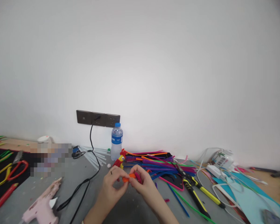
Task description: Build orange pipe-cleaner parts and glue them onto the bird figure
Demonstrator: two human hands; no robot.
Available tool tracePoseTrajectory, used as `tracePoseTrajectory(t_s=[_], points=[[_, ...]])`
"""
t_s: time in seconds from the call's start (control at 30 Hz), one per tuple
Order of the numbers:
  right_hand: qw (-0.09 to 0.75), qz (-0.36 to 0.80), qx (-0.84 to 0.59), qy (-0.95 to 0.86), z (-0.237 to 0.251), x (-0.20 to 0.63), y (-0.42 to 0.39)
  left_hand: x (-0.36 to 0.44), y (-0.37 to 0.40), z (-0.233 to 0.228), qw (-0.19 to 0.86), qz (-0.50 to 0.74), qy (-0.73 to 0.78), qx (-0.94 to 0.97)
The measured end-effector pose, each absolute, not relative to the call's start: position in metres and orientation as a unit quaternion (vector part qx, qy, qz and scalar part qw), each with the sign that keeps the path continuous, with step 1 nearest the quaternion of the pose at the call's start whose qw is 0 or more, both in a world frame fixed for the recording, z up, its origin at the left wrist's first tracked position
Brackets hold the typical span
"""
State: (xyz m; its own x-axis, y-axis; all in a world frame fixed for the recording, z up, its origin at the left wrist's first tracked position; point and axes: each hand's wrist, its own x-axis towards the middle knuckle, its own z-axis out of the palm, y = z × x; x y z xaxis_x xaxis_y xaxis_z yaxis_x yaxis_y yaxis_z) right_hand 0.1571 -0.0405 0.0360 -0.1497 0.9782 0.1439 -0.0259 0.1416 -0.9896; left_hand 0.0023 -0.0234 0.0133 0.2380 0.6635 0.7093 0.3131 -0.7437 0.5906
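From where I stand, the tabletop (130, 211) is crowded on both flanks of the person working at it. Straight ahead of the two hands a single water bottle (117, 140) with a blue cap stands close to the wall (140, 77), and one red and yellow bird figure (120, 160) sits in front of it, its lower part hidden behind the fingers. The left hand (113, 183) and right hand (142, 182) meet low in the middle, both pinching one small orange piece (128, 178) at their fingertips; a magenta piece (138, 176) shows within the right hand's curled fingers. To the right lies a heap of coloured pipe cleaners (154, 160), too tangled to count, then one pair of pliers (194, 188) with yellow and black handles, white cables (214, 189) and blue paper (247, 189). On the left I see one pink glue gun (43, 205), a fan of pale translucent sticks (95, 157), and two scissor loops, a yellow loop (0, 176) and a red loop (19, 170). A black cord (91, 140) runs down from a dark socket panel (84, 116) and crosses the grey surface left of the hands. The wall behind is plain and pale.
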Motion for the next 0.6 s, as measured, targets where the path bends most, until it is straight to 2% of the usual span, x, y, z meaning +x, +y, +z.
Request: tracePoseTrajectory(t_s=[0.2,0.33,0.47,0.6], points=[[0.493,0.532,-0.404,-0.558,0.0375,0.1609,-0.043,0.0029,-0.0246,0.014,0.205,0.535,0.333,0.749],[0.493,0.554,-0.382,-0.552,0.0372,0.1645,-0.0438,0.0012,-0.0233,0.0143,0.278,0.528,0.353,0.72],[0.502,0.541,-0.374,-0.562,0.0352,0.1658,-0.0427,0.0002,-0.0211,0.0117,0.365,0.527,0.353,0.682],[0.515,0.51,-0.377,-0.577,0.0343,0.1642,-0.041,0.0022,-0.0197,0.0109,0.405,0.528,0.345,0.662]])
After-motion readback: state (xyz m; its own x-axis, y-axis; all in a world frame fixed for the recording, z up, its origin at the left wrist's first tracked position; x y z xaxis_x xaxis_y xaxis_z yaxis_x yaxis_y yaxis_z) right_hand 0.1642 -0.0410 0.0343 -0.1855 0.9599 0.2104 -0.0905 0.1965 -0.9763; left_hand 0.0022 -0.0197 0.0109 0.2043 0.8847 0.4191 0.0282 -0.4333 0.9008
